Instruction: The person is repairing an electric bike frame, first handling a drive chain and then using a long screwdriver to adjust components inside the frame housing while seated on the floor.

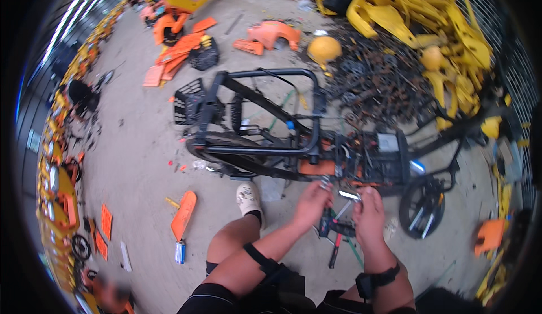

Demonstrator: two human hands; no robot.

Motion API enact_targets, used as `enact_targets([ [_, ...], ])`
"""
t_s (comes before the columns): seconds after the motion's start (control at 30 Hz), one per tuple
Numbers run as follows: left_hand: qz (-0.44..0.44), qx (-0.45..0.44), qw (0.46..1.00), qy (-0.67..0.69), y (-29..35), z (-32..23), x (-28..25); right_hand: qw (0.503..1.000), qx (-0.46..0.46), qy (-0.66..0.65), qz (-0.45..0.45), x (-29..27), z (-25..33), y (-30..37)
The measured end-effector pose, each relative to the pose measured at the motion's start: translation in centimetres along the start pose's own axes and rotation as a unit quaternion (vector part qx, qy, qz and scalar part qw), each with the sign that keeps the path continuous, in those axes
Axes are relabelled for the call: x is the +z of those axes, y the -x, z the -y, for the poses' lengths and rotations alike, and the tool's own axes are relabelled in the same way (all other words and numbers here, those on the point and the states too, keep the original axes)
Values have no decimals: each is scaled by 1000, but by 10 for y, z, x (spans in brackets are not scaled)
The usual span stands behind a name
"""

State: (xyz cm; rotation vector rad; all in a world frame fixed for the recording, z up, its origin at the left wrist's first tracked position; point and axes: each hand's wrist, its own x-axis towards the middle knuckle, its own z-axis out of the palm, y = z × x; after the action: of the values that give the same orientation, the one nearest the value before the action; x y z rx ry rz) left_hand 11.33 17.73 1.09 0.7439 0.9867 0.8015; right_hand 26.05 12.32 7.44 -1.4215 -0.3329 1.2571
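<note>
Fingers of the left hand point(310, 204) curl together round a small metal part point(325, 184) at the lower edge of the black bike frame point(265, 144), while the right hand point(370, 215) pinches a short silvery tool point(350, 195) between thumb and fingertips; whether it touches the part cannot be told. Both hands sit just below the frame's orange and black battery housing point(372, 158). A black wire basket point(189, 102) is fixed at the frame's left end, and another black basket point(204, 54) stands farther off among orange panels point(178, 51); their contents cannot be made out. Hand tools point(336, 232) lie on the concrete floor point(141, 161) under the hands. Right of the frame, rusty scrap point(378, 77) and yellow parts point(418, 14) crowd close. Left, the floor is more open, with an orange panel point(183, 215) and a small can point(180, 252) near the person's shoe point(248, 198).
</note>
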Motion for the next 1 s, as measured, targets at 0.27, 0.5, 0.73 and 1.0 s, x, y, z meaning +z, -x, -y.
enact_targets([
  [0.27,27,-44,971,235,21,-33,6,995,-2,55,81,-5,-8,14],
  [0.5,45,-69,976,202,17,-28,23,988,-84,115,65,-14,-22,5],
  [0.73,17,-51,996,64,20,-18,34,994,-70,52,65,-17,-18,1],
  [1.0,-41,72,973,-216,17,10,30,999,3,2,32,-26,-12,2],
])
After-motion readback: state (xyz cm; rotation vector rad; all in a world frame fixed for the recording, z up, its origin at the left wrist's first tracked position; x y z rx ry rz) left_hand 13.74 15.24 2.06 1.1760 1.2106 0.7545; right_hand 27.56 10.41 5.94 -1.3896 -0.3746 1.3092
